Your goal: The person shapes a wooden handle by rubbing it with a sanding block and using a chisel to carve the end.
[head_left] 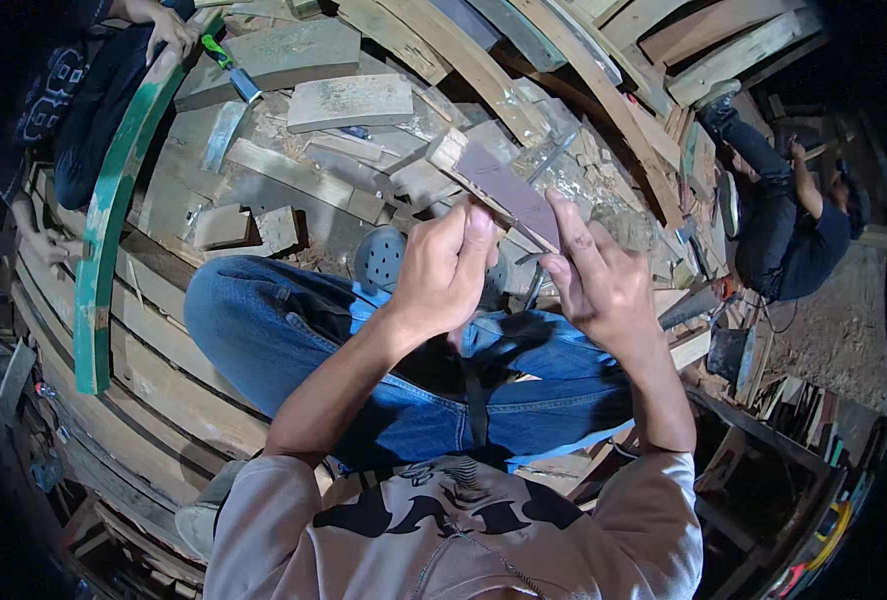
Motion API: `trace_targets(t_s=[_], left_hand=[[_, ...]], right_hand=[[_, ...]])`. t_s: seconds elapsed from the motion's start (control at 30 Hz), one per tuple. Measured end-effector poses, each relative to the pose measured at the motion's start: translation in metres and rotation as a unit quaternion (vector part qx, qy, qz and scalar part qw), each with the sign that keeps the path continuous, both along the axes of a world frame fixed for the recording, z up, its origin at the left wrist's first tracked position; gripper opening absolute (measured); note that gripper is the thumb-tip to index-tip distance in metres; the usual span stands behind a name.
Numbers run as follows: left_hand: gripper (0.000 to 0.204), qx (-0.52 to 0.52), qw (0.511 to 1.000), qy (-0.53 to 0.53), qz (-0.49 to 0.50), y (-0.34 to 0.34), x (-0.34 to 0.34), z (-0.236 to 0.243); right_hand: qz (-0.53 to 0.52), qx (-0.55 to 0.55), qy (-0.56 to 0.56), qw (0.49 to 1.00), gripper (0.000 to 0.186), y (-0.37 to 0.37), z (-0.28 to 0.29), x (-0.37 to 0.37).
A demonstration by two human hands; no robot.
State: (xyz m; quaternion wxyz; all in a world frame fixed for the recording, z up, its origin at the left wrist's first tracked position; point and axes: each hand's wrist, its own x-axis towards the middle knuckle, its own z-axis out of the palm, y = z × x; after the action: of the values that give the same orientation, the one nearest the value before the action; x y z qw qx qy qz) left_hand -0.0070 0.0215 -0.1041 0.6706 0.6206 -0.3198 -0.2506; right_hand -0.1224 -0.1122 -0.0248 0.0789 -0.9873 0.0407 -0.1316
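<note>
In the head view, a purple-faced wood block (509,190) is held beyond and right of the grey clog (380,255), pinched by the left hand (439,262); whether the right hand (604,283) is closed on it cannot be told. If the pinch is loosened, it could be dropped. Beyond the clog, space is taken by wood scraps (352,103); well left, a green beam (111,215) is held by another person's hand (171,38)

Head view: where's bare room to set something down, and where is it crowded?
The slats look mostly bare between the green beam and the jeans; so does the brown floor below the co-worker. Beyond the left hand, wood offcuts crowd the space.
</note>
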Motion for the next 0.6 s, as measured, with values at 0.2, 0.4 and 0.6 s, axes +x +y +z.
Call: trace_targets(t_s=[0.2,0.4,0.6], left_hand=[[0.049,-0.003,0.972,0.191,-0.139,0.005,0.002,0.007],[0.048,-0.015,0.945,0.273,-0.178,0.008,0.011,0.015],[0.051,-0.032,0.931,0.296,-0.211,0.013,0.018,0.013]], right_hand=[[0.02,-0.001,-0.014,1.0,0.058,-0.003,0.008,-0.005],[0.043,0.023,-0.043,0.998,0.062,-0.008,0.001,-0.012],[0.044,0.008,-0.02,0.999,0.062,-0.005,0.007,-0.012]])
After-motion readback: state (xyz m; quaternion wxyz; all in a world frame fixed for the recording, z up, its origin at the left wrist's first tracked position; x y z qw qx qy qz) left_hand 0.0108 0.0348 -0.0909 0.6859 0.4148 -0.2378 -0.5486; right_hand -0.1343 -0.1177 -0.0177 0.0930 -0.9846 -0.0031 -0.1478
